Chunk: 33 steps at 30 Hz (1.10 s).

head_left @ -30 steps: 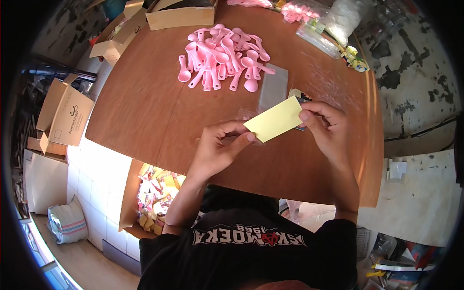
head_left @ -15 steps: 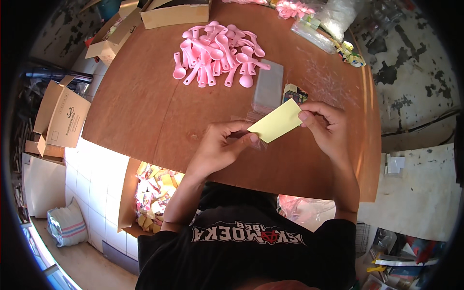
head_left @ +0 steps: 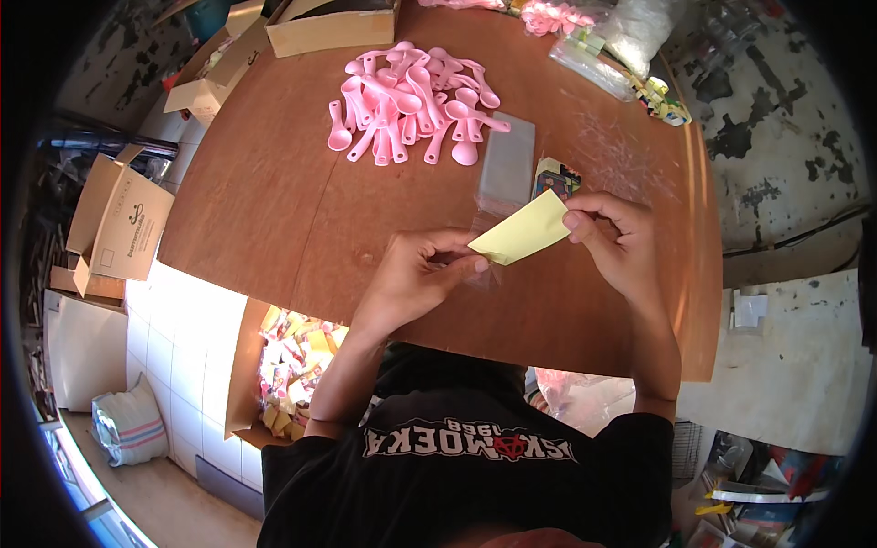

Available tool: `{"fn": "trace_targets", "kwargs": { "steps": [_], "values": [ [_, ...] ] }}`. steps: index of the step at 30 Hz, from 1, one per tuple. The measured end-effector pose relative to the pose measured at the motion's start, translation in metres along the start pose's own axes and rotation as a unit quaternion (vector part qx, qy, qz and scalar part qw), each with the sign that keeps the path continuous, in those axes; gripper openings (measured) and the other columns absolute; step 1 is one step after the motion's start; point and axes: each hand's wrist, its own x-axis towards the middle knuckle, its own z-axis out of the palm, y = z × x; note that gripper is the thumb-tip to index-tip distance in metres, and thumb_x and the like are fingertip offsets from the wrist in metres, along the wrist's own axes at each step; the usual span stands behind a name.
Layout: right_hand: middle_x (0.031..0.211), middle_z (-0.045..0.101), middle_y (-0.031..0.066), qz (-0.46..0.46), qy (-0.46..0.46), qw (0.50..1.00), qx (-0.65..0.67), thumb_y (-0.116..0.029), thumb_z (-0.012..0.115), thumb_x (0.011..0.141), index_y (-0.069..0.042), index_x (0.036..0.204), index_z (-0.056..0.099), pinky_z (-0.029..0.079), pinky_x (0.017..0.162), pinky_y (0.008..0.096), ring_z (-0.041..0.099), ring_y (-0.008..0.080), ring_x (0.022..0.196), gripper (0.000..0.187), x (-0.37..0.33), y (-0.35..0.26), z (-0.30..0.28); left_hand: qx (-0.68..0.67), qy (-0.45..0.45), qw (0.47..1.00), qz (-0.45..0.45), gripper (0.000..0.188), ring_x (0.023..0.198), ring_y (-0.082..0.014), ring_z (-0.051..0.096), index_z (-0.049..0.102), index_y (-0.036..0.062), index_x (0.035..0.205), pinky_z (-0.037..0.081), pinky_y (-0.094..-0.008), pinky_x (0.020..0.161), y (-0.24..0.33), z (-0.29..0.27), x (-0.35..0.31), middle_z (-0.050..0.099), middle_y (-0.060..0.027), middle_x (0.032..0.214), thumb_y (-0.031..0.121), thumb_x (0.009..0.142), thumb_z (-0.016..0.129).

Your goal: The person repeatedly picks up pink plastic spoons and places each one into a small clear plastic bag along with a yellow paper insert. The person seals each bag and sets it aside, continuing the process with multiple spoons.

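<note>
Near edge of the table [head_left: 274, 219], about mid-width: both hands hold a yellow card [head_left: 523, 228] just above the wood. Left hand [head_left: 411, 279] pinches the card's lower-left corner, thumb & forefinger closed on it, other fingers curled under. Right hand [head_left: 621, 242] pinches the upper-right end the same way, fingertips closed on the edge. A clear sleeve [head_left: 484, 269] shows below the card near the left fingers; can't tell if the card is already partly inside it.

Card looks like thin paper or light board: v. light, flexes easily, creases if squeezed mid-span. Best held at the two opposite ends, as it is now, w/ light pressure. The sleeve is prob. thin film, limp & slippery, likely to cling or slide, so it wants a pinch at its open edge.

Just beyond the right hand, a printed packet [head_left: 554, 176] lies flat, w/ a stack of clear sleeves [head_left: 507, 164] touching its left side. Further, toward table centre-far, a heap of pink spoons [head_left: 411, 105]. Far edge: an open box [head_left: 333, 27] at left, more boxes [head_left: 215, 78] off the far-left corner, and plastic bags [head_left: 594, 64] w/ small packets toward the far-right corner. Below the table's near-left corner, a carton [head_left: 283, 365] full of yellow & pink bits sits on the floor.
</note>
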Motion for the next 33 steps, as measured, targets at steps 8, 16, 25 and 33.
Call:
{"fn": "trace_targets", "kwargs": {
  "steps": [8, 16, 25, 33],
  "values": [
    [0.084, 0.07, 0.0063, -0.033, -0.018, 0.999, -0.039, -0.006, 0.07, 0.088, 0.0, 0.094, 0.07, 0.049, 0.072, 0.0251, 0.064, 0.0116, 0.076, 0.008, 0.001, -0.008, 0.012, 0.028, -0.015, 0.999, 0.023, 0.022, 0.089, -0.0084, 0.065, 0.067, -0.0064, 0.111, 0.053, -0.024, 0.079, 0.002, 0.008, 0.005, 0.072, -0.0066, 0.097, 0.003, 0.091, 0.067],
    [0.1, 0.066, 0.0115, -0.084, -0.152, 0.985, -0.02, -0.004, 0.068, 0.089, 0.001, 0.098, 0.07, 0.051, 0.081, 0.0312, 0.066, 0.0219, 0.089, 0.011, 0.003, -0.012, 0.021, 0.103, 0.001, 0.991, 0.086, 0.024, 0.088, -0.0087, 0.065, 0.068, -0.0033, 0.113, 0.053, -0.0265, 0.075, 0.004, 0.016, 0.011, 0.073, -0.0084, 0.099, 0.004, 0.09, 0.068],
    [0.1, 0.068, 0.011, 0.125, -0.212, 0.967, 0.07, 0.002, 0.063, 0.089, 0.004, 0.105, 0.066, 0.056, 0.082, 0.0308, 0.068, 0.0168, 0.088, 0.017, -0.004, -0.011, 0.027, 0.219, 0.087, 0.927, 0.291, 0.032, 0.084, -0.0336, 0.069, 0.067, 0.0033, 0.115, 0.056, -0.0378, 0.07, -0.006, 0.029, 0.013, 0.069, -0.0157, 0.102, 0.002, 0.083, 0.069],
    [0.084, 0.072, 0.0113, -0.005, -0.295, 0.955, 0.02, -0.002, 0.069, 0.086, 0.001, 0.097, 0.072, 0.052, 0.067, 0.0293, 0.069, 0.016, 0.074, 0.012, 0.023, -0.003, 0.051, 0.158, 0.065, 0.975, 0.143, 0.059, 0.1, -0.0243, 0.068, 0.054, 0.004, 0.132, 0.055, -0.0333, 0.084, 0.008, -0.001, -0.018, 0.067, -0.0149, 0.116, 0.006, 0.079, 0.079]
  ]
}}
